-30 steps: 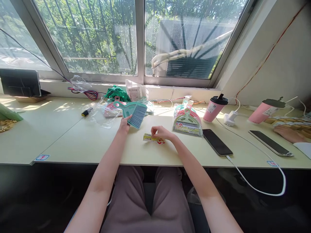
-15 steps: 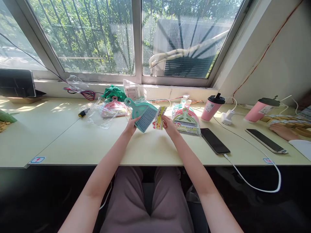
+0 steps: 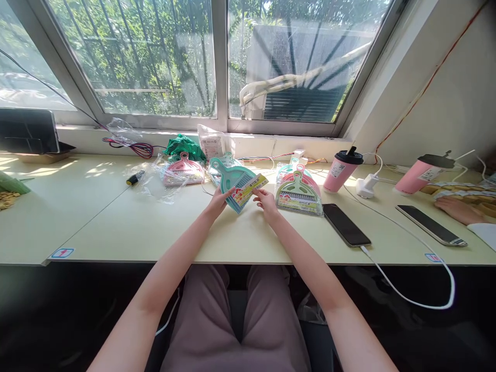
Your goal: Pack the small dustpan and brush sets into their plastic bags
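Observation:
My left hand (image 3: pixel 219 202) is closed on the lower left side of a teal dustpan-and-brush set (image 3: pixel 228 175), held tilted above the table with its handle to the upper left. A yellow printed label card (image 3: pixel 248 190) lies slantwise over the blue-grey bristles. At the card's right end, the fingers of my right hand (image 3: pixel 266 202) pinch its lower edge. To the right lie packaged dustpan sets (image 3: pixel 297 194) in green, pink and teal, stacked in clear film. A pink packaged set (image 3: pixel 183 170) rests behind my left hand.
Right of the stack are a phone (image 3: pixel 346 226) on a white cable, two pink cups (image 3: pixel 342 173) and a white charger (image 3: pixel 367 186). Another person's hand (image 3: pixel 454 209) rests near a second phone (image 3: pixel 431 225). Clear plastic wrap (image 3: pixel 158 181) and a yellow-black object (image 3: pixel 135 178) lie left.
My right hand has moved the label card left, from beside the teal set to across its bristles. The card has turned from nearly upright to slanted.

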Motion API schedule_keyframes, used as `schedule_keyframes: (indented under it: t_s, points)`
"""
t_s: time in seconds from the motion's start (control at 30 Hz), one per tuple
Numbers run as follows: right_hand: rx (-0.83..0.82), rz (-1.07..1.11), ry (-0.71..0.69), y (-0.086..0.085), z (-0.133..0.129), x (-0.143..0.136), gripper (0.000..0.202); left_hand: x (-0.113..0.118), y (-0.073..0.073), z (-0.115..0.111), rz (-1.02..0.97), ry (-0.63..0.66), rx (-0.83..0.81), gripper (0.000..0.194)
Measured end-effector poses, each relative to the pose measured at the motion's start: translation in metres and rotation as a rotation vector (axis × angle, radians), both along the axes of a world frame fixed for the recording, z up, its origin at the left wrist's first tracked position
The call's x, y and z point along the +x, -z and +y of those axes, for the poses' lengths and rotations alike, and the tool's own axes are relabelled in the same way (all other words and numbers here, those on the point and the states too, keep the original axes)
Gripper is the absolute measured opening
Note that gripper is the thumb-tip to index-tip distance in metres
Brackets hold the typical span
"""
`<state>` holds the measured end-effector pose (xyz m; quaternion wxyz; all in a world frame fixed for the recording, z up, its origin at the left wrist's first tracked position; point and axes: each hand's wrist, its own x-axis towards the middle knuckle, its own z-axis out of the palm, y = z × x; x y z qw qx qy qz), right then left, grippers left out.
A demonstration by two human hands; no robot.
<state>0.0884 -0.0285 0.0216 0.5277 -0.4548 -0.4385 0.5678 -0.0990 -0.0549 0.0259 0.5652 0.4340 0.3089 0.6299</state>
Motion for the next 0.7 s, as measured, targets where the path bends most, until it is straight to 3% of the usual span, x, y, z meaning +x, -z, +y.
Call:
schedule_keyframes:
  t_s: [0.27,0.53,0.7]
  points:
    - [0.032,-0.154,-0.015,0.005,-0.003,-0.003,0.037,0.000,0.000,0.000,0.042,-0.026,0.036,0.077]
    - [0.053,-0.398,0.070,0.009,0.000,-0.007,0.033,-0.001,0.002,0.001,0.075,-0.061,-0.012,0.071]
    - [0.024,-0.411,0.152,0.010,0.005,-0.005,0.041,0.000,-0.001,-0.003,0.060,-0.045,-0.018,0.069]
